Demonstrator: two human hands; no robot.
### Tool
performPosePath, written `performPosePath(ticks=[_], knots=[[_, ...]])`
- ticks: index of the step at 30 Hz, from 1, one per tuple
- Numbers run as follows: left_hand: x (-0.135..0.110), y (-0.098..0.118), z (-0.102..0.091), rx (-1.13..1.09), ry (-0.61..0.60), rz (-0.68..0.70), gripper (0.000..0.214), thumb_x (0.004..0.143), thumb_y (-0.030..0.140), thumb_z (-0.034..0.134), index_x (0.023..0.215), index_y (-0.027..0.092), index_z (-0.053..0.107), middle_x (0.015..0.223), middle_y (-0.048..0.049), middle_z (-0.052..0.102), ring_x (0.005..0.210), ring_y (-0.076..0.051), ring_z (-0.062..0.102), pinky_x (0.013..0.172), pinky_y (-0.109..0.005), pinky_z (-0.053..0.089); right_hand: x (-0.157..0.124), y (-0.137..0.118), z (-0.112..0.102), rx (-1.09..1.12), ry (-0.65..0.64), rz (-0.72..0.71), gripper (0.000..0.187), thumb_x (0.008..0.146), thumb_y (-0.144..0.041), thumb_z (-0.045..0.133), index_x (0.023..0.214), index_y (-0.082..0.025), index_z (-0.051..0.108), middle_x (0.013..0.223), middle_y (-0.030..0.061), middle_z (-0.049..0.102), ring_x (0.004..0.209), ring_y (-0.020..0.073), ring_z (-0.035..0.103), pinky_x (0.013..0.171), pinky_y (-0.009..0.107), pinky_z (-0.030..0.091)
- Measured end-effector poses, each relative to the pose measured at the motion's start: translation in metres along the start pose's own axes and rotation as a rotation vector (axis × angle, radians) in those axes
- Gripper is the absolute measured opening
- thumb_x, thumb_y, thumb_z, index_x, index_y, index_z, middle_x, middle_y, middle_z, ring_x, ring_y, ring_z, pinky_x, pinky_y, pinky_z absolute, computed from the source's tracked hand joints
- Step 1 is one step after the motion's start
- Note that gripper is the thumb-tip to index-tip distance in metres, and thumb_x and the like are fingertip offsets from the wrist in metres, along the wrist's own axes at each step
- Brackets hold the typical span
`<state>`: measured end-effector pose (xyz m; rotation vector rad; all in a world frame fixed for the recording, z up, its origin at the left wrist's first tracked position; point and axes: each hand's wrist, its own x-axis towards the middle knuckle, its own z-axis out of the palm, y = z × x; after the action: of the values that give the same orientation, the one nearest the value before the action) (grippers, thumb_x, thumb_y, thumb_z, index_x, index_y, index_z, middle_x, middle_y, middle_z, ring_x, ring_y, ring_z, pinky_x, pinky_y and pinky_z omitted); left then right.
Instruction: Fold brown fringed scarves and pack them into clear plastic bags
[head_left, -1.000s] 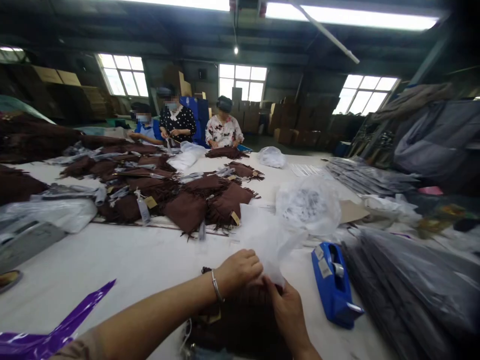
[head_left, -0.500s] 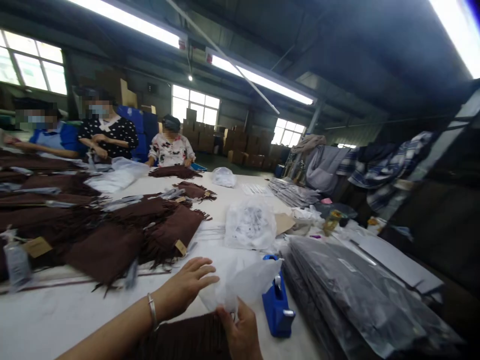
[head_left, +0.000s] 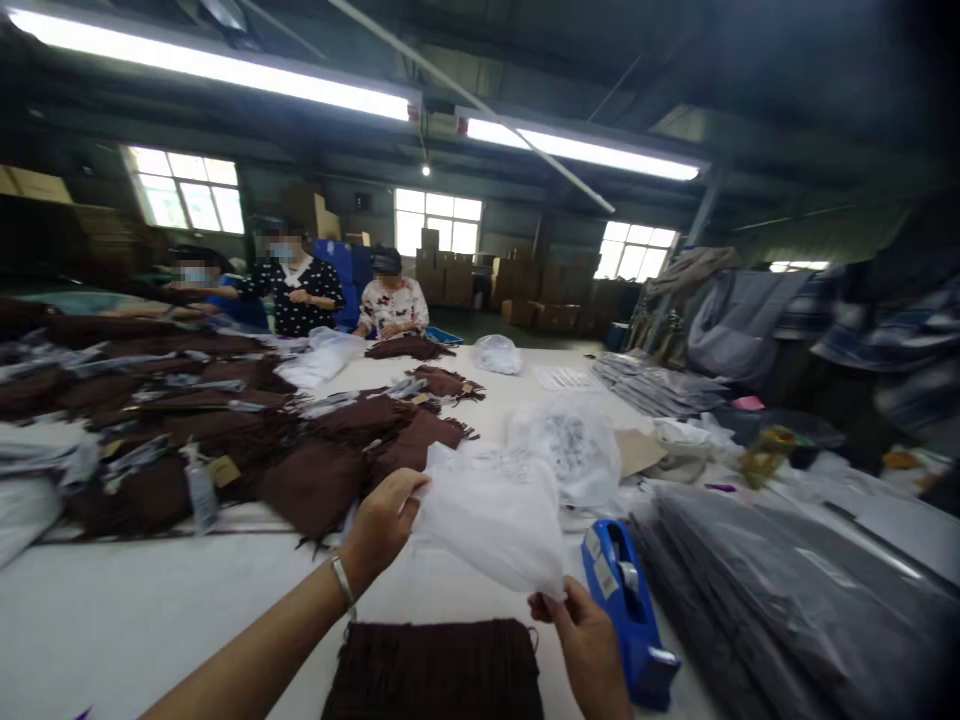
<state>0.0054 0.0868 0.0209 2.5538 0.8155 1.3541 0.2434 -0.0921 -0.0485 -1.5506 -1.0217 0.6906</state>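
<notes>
My left hand (head_left: 382, 522), with a metal bangle (head_left: 343, 582) on the wrist, pinches the upper left edge of a translucent white plastic bag (head_left: 487, 520). My right hand (head_left: 587, 645) grips the bag's lower right corner, so the bag hangs spread between them. Below the bag, a dark brown suede piece with fringe (head_left: 433, 672) lies flat on the white table (head_left: 150, 590), nearest my left forearm. A blue tape dispenser (head_left: 628, 612) stands just right of my right hand.
Brown fringed suede pieces with tags (head_left: 315, 480) cover the table's left side. Stacked grey plastic-wrapped packs (head_left: 780, 590) fill the right foreground. A filled clear bag (head_left: 570, 450) lies ahead. Co-workers (head_left: 390, 305) sit at the far end, before stacked cartons.
The white bag has opened out from a crumpled bunch into a wider sheet between my hands. My view has swung left and levelled, and the brown fringed piece below now shows more fully.
</notes>
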Motion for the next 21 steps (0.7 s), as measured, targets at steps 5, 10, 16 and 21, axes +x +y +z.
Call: performPosePath(ticks=[5, 10, 16, 21], knots=[[-0.023, 0.018, 0.001, 0.333, -0.152, 0.025, 0.017, 0.090, 0.011, 0.041, 0.102, 0.016, 0.051, 0.087, -0.0051, 0.057, 0.084, -0.020, 0.054, 0.074, -0.033, 0.047, -0.035, -0.021, 0.011, -0.039, -0.561, 0.166, 0.050, 0.086, -0.058, 0.043, 0.082, -0.014, 0.064, 0.075, 0.0098, 0.067, 0.066, 0.0201, 0.064, 0.062, 0.030, 0.051], [-0.029, 0.048, 0.015, 0.490, -0.284, 0.139, 0.009, 0.092, 0.015, 0.041, 0.093, 0.017, 0.050, 0.082, -0.0038, 0.053, 0.075, -0.020, 0.050, 0.066, -0.034, 0.044, -0.026, -0.072, 0.027, -0.638, -0.114, -0.666, 0.050, 0.081, -0.034, 0.061, 0.129, -0.027, 0.050, 0.133, 0.0045, 0.051, 0.131, 0.0292, 0.034, 0.111, 0.049, 0.026], [-0.043, 0.059, 0.011, 0.512, -0.406, 0.150, 0.005, 0.089, 0.019, 0.044, 0.088, 0.017, 0.049, 0.083, -0.0054, 0.051, 0.076, -0.022, 0.048, 0.063, -0.036, 0.041, 0.018, -0.042, 0.049, -0.927, -0.185, -0.580, 0.043, 0.077, -0.003, 0.047, 0.115, -0.019, 0.059, 0.107, 0.0049, 0.063, 0.102, 0.0211, 0.055, 0.092, 0.036, 0.046], [-0.054, 0.027, 0.003, 0.540, -0.539, 0.035, 0.017, 0.082, 0.019, 0.051, 0.098, 0.013, 0.053, 0.092, -0.0116, 0.053, 0.085, -0.027, 0.049, 0.068, -0.040, 0.041, 0.004, -0.035, 0.056, -0.834, -0.140, -0.717, 0.044, 0.076, -0.005, 0.046, 0.115, -0.021, 0.059, 0.111, 0.0037, 0.062, 0.103, 0.0191, 0.055, 0.096, 0.036, 0.044]])
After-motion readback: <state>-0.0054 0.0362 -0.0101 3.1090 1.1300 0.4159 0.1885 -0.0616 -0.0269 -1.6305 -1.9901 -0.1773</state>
